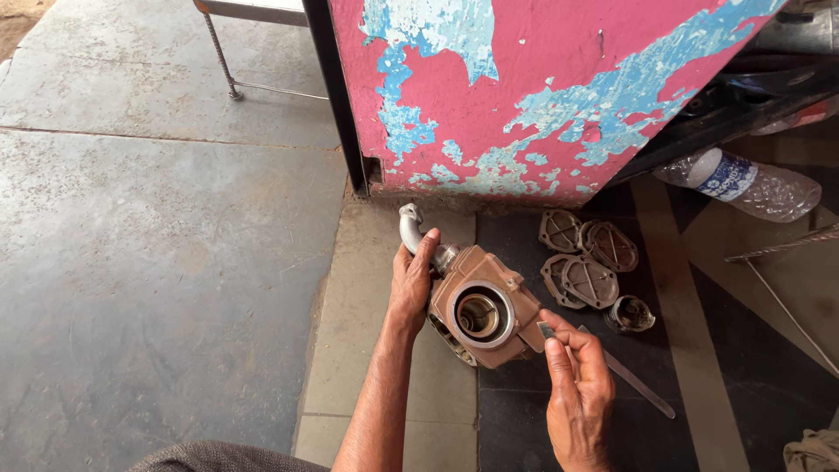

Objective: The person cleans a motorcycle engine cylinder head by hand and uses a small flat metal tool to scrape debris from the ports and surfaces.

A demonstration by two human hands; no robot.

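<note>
Above the tiled floor (384,350), a brown metal housing (489,306) with a round bore is steadied at its curved grey pipe (411,229) by the closed left hand (411,284), while a thin metal strip (629,376) is pinched against its edge by the right hand (577,389), just beside stacked metal covers (585,258).

Dusty matt cast-metal housing (485,306), perhaps aluminium; peeling pink-and-blue painted panel (542,87); rough concrete floor (157,245).
</note>
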